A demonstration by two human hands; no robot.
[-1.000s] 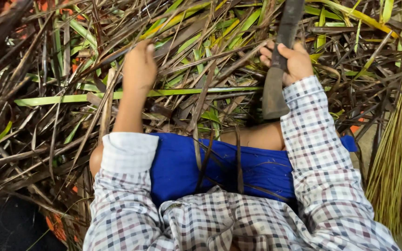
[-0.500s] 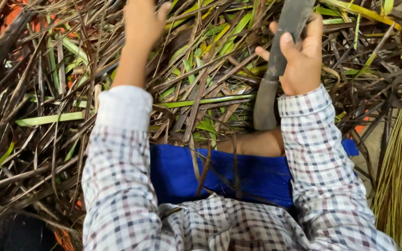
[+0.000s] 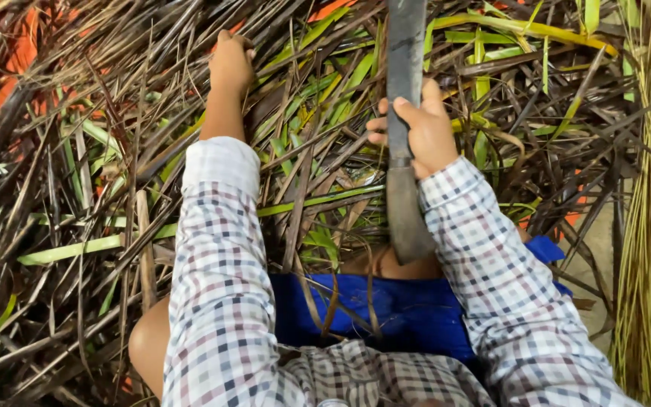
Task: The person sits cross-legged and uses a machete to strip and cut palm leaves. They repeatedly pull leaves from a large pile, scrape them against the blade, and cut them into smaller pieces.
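Head view: right hand (image 3: 423, 128) fist tight round knife (image 3: 404, 113) handle, blade up over leaves (image 3: 318, 173). Left hand (image 3: 231, 64) deep in leaves, closed on stalks, it seems. Risk: blade slips, nicks left forearm or knee (image 3: 148, 343).

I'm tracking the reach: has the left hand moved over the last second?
Yes. The left hand has gone forward, away from the blue shorts, deeper into the pile of dry leaves, its grip closed on them.
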